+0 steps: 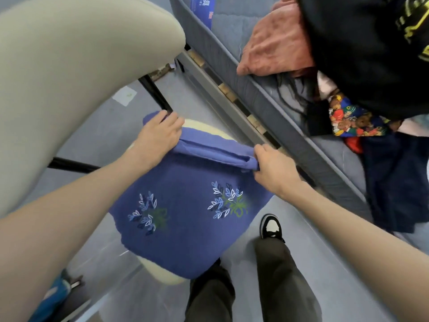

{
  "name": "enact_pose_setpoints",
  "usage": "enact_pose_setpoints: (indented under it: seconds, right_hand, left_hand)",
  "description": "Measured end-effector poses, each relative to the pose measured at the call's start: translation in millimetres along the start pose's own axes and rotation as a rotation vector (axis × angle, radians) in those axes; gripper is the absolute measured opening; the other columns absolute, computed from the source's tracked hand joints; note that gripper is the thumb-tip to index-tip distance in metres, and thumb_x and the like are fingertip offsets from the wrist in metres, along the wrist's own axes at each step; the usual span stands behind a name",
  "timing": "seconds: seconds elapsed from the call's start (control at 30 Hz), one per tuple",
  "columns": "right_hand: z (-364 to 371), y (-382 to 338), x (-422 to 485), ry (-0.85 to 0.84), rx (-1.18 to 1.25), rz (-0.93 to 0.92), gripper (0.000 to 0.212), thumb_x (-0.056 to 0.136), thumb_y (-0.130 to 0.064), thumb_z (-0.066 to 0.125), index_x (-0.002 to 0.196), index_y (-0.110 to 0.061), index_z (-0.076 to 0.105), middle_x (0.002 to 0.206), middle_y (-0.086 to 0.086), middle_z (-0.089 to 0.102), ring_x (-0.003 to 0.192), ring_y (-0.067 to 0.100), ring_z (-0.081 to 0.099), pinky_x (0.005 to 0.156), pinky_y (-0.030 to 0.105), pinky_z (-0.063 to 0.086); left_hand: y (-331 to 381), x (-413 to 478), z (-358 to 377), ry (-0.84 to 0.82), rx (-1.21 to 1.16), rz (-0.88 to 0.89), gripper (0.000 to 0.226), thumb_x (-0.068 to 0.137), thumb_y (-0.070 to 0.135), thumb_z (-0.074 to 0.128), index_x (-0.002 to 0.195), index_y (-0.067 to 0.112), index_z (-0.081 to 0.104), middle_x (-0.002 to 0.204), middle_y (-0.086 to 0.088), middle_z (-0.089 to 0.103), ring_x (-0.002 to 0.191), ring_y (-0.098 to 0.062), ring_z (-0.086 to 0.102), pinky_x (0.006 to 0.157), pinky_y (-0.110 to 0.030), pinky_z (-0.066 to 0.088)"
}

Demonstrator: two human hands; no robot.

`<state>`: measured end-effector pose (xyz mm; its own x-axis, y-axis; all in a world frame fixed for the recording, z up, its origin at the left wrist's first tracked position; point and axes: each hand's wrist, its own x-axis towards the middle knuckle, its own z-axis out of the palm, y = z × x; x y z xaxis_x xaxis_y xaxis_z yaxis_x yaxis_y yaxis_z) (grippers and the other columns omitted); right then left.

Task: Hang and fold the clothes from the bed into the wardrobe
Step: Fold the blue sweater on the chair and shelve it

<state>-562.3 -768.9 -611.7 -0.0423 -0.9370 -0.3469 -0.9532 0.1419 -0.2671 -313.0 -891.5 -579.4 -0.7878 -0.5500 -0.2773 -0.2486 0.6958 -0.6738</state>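
Note:
A blue garment (185, 219) with embroidered leaf sprigs lies spread over a cream stool (162, 275) in front of me. Its far part is folded back into a thick band (213, 152). My left hand (159, 133) grips the left end of that band, fingers curled over the cloth. My right hand (271, 168) pinches the right end of the band. On the bed (290, 117) to the right lie more clothes: a pink piece (271, 43), a black top with yellow print (362, 49), a colourful bear-print piece (352, 119) and a dark navy one (394, 177).
A beige cushioned chair (69, 66) with black legs stands close on the left. The bed frame's slats run diagonally past the stool. My legs and a black-and-white shoe (270, 226) are below, on the grey floor. A blue object (53, 296) lies at bottom left.

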Motion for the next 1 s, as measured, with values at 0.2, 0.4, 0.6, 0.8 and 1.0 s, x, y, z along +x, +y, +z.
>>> enact_pose_setpoints:
  seconds: [0.2, 0.4, 0.6, 0.8, 1.0]
  right_hand:
    - [57, -24, -51, -0.233, -0.082, 0.010, 0.037, 0.083, -0.007, 0.051, 0.114, -0.012, 0.033, 0.103, 0.009, 0.055, 0.090, 0.033, 0.058, 0.058, 0.033, 0.029]
    - [83, -42, -76, -0.401, 0.102, -0.037, 0.030, 0.082, -0.009, 0.052, 0.107, -0.019, 0.038, 0.094, 0.000, 0.043, 0.086, 0.029, 0.051, 0.064, 0.032, 0.031]
    - [89, -51, -76, -0.346, 0.274, 0.112, 0.027, 0.084, -0.055, 0.057, 0.092, -0.029, 0.055, 0.090, -0.014, 0.059, 0.088, 0.013, 0.056, 0.069, 0.030, 0.043]
    - [102, -42, -61, 0.140, 0.548, 0.564, 0.045, 0.089, -0.022, 0.060, 0.127, -0.006, 0.041, 0.131, 0.013, 0.042, 0.122, 0.032, 0.033, 0.095, 0.031, 0.026]
    - [110, -27, -39, 0.144, 1.041, 1.060, 0.072, 0.091, -0.039, 0.061, 0.146, -0.010, 0.024, 0.147, 0.008, 0.037, 0.137, 0.032, 0.029, 0.105, 0.041, 0.032]
  left_hand:
    - [55, -50, 29, -0.374, -0.339, -0.021, 0.036, 0.083, 0.007, 0.057, 0.115, 0.016, 0.042, 0.115, -0.003, 0.044, 0.105, -0.022, 0.049, 0.085, -0.032, 0.035]
    - [67, -80, 38, -0.584, -0.371, -0.089, 0.033, 0.087, 0.022, 0.060, 0.120, 0.022, 0.053, 0.126, -0.004, 0.038, 0.116, -0.022, 0.044, 0.085, -0.030, 0.037]
    - [73, -89, 49, -0.589, -0.621, -0.227, 0.016, 0.086, 0.022, 0.055, 0.096, 0.015, 0.065, 0.116, -0.003, 0.041, 0.105, -0.023, 0.041, 0.075, -0.031, 0.031]
    - [83, -66, 66, -0.486, -1.427, -0.876, 0.043, 0.096, 0.032, 0.048, 0.129, 0.006, 0.042, 0.133, -0.013, 0.043, 0.122, -0.035, 0.041, 0.084, -0.041, 0.038]
    - [93, -31, 83, -0.539, -1.755, -1.146, 0.060, 0.092, 0.050, 0.052, 0.137, 0.011, 0.042, 0.140, -0.007, 0.044, 0.130, -0.030, 0.040, 0.103, -0.045, 0.037]
